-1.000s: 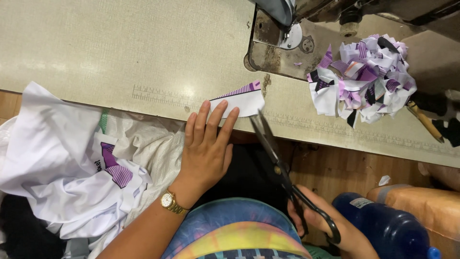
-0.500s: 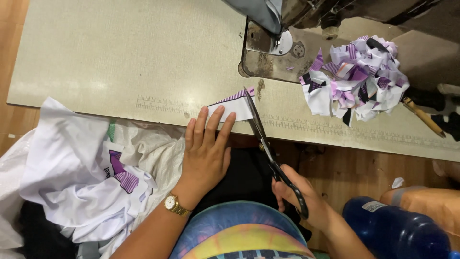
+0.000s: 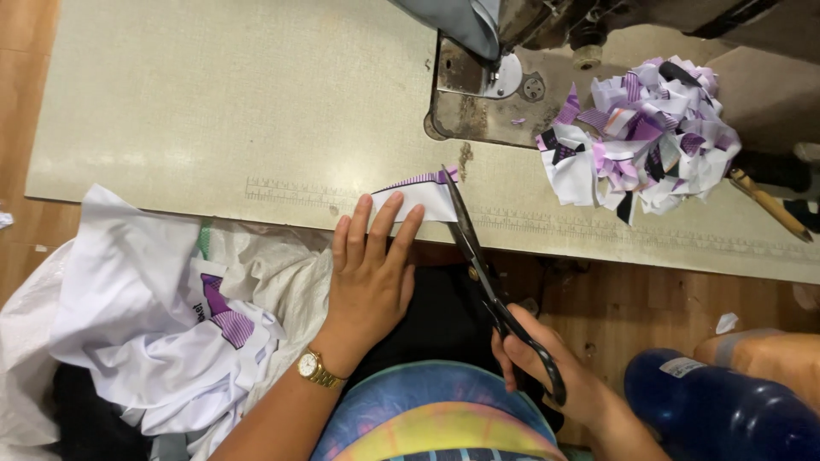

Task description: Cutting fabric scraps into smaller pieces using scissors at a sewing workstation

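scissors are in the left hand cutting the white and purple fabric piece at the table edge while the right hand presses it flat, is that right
The hands are swapped. In the head view the right hand holds the scissors, cutting the white and purple fabric piece at the edge of the table, while the left hand presses it flat.

A wide stretch of pale table (image 3: pixel 213 102) is lying open to the left of the sewing machine (image 3: pixel 512 51), leaving a hand plenty of room to pass. The machine is blocking the top centre. A heap of purple and white scraps (image 3: pixel 641 141) is crowding the table's right side, with a wooden-handled tool (image 3: pixel 769 205) lying just beyond it. At the near edge, white cloth (image 3: pixel 162 316) is piling up on the left, and a blue bottle (image 3: pixel 717 414) is standing low on the right. The scissors (image 3: pixel 491 282) are crossing the gap between the left hand (image 3: pixel 367 273) and right hand (image 3: pixel 547 367).
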